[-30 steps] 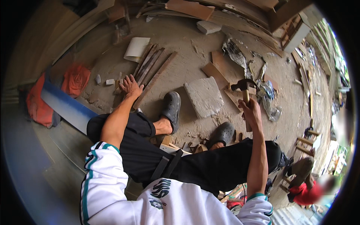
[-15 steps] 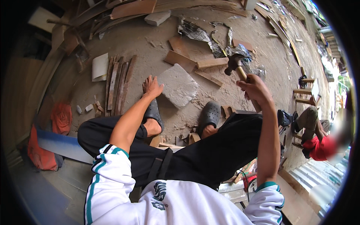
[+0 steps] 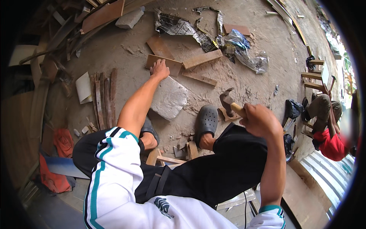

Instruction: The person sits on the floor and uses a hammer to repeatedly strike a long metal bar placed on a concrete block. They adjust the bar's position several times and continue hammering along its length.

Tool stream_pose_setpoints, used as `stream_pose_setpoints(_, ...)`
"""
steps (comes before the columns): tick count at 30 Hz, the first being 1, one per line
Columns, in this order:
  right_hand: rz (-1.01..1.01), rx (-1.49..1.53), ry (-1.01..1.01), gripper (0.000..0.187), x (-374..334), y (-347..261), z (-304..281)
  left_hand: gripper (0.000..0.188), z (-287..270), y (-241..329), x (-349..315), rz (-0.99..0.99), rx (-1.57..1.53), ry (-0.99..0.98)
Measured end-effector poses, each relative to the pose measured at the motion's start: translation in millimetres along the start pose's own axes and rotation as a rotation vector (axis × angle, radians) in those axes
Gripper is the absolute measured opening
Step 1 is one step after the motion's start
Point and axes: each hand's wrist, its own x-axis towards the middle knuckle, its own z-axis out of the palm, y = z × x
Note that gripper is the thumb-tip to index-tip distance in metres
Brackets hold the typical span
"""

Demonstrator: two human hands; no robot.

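My left hand (image 3: pixel 160 70) lies across a short brown wooden board (image 3: pixel 173 68), its fingers bent over the far edge. The board rests on the dirt floor just beyond a pale, rough concrete block (image 3: pixel 169 98). In my right hand (image 3: pixel 260 119), raised above my right knee, is a claw hammer (image 3: pixel 227 100); the fist wraps its wooden handle and the dark metal head points left. My dark clogs (image 3: pixel 207 121) stand near the block, one on each side.
Thin wooden strips (image 3: pixel 102 100) lie to the left. More wood pieces (image 3: pixel 202 59) and crumpled plastic sheeting (image 3: pixel 244 49) are beyond the block. Scrap boards (image 3: pixel 101 17) pile up at the far left. A person in a red shirt (image 3: pixel 331 145) sits at the right beside a wooden frame (image 3: pixel 313 74).
My left hand has moved forward from beside the concrete block onto the wooden board. My right hand has lowered the hammer toward me. The view has shifted too.
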Motion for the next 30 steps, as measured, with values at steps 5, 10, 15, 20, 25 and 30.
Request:
stream_pose_setpoints(5, -0.035, 0.054, 0.012, 0.029, 6.6, -13.8, -14.8, 0.062, -7.5, 11.8, 41.1, 0.262, 0.235, -0.134)
stream_pose_setpoints(10, -0.068, 0.063, -0.058, 0.030, 18.4, -24.5, -23.8, 0.049, -25.4, 16.7, 56.0, 0.390, 0.374, -0.287)
stream_pose_setpoints(15, -0.193, 0.026, 0.033, 0.023, 20.8, -21.9, -20.4, 0.034, -58.3, -1.7, 68.6, 0.615, 0.348, -0.435)
stream_pose_setpoints(20, -0.177, 0.030, 0.033, 0.022, 20.4, -21.1, -20.8, 0.023, -83.6, -25.3, 76.3, 0.880, 0.365, 0.055)
stream_pose_setpoints(25, -0.182, 0.060, 0.043, 0.021, 21.1, -20.8, -21.8, 0.026, -68.3, -30.5, 90.5, 0.923, 0.263, 0.248)
stream_pose_setpoints(30, -0.147, 0.059, 0.034, 0.019, 22.0, -21.7, -20.9, 0.026, -27.6, -29.3, 88.4, 0.497, 0.057, 0.261)
